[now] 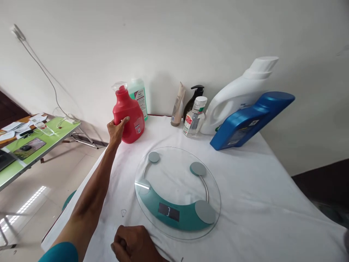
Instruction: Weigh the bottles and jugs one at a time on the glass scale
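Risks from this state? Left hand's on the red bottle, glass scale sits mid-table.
1. The left hand grips the red bottle from one side only; it might tip against the green bottle right behind it.
2. The blue jug leans tilted on the white jug; a table jolt may slide it.
3. The right hand rests by the glass scale rim and could nudge it.

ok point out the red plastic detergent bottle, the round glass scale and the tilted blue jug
red plastic detergent bottle (131, 117), head view, its body
round glass scale (174, 171), head view, clear centre
tilted blue jug (253, 118), head view, its side
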The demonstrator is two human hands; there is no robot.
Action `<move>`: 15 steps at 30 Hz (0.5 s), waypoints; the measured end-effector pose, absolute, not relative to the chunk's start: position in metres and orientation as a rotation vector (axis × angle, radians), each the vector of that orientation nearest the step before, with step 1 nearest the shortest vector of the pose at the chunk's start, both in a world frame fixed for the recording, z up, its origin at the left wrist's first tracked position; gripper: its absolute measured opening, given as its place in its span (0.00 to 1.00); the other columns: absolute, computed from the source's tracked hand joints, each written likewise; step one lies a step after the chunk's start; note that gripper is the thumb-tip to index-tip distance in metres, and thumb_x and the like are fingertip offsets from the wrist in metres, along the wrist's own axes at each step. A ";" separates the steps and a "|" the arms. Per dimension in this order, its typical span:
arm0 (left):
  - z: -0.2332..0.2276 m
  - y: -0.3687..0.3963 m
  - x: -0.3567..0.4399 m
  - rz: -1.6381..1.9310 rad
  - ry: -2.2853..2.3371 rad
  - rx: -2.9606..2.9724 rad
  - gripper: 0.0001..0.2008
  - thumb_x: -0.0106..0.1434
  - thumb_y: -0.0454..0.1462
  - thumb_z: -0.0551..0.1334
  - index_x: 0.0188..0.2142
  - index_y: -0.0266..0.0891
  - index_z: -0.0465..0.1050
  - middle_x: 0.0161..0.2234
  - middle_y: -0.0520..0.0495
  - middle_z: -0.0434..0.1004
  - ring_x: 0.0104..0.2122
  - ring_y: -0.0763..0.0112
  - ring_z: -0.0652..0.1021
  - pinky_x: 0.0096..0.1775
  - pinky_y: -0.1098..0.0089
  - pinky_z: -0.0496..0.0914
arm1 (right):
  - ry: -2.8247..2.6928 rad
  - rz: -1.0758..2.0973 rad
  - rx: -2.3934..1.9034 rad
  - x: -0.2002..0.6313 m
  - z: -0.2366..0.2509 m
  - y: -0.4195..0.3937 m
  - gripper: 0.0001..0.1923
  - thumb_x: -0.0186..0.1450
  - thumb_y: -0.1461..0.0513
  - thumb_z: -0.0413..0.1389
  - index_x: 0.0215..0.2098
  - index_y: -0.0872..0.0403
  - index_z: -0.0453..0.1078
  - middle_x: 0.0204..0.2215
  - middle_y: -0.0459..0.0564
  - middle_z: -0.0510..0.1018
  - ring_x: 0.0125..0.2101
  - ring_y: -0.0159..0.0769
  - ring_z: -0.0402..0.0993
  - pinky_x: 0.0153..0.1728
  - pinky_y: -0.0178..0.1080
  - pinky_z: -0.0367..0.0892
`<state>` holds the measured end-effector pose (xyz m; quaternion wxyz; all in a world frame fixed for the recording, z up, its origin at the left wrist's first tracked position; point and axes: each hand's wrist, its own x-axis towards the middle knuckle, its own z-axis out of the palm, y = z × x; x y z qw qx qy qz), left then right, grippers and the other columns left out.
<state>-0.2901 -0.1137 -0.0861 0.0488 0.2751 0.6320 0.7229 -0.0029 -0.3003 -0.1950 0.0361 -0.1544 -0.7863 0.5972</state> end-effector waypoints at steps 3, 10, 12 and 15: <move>-0.079 -0.117 -0.275 2.266 1.935 0.720 0.27 0.43 0.51 0.79 0.21 0.41 0.64 0.18 0.59 0.57 0.22 0.79 0.58 0.25 0.71 0.56 | -2.469 1.843 -0.516 -0.005 -0.197 -0.300 0.04 0.67 0.58 0.61 0.37 0.50 0.76 0.32 0.47 0.85 0.30 0.36 0.81 0.26 0.33 0.60; -0.051 -0.166 -0.251 2.306 1.973 0.689 0.30 0.45 0.54 0.77 0.20 0.43 0.58 0.16 0.59 0.54 0.19 0.80 0.57 0.22 0.71 0.53 | -2.408 1.758 -0.379 -0.005 -0.186 -0.297 0.06 0.68 0.58 0.60 0.35 0.52 0.74 0.28 0.47 0.82 0.28 0.34 0.78 0.29 0.32 0.63; -0.040 -0.184 -0.239 2.322 1.908 0.745 0.31 0.45 0.53 0.78 0.21 0.44 0.56 0.17 0.60 0.51 0.18 0.80 0.55 0.21 0.71 0.52 | -2.394 1.711 -0.353 -0.004 -0.182 -0.296 0.05 0.68 0.60 0.60 0.35 0.52 0.74 0.28 0.47 0.83 0.28 0.34 0.78 0.30 0.32 0.63; -0.025 -0.205 -0.213 2.306 1.788 0.819 0.33 0.45 0.52 0.79 0.22 0.44 0.54 0.18 0.61 0.48 0.18 0.81 0.54 0.20 0.72 0.52 | -2.390 1.667 -0.351 -0.003 -0.178 -0.296 0.04 0.68 0.61 0.60 0.35 0.53 0.74 0.28 0.47 0.84 0.27 0.34 0.77 0.31 0.32 0.64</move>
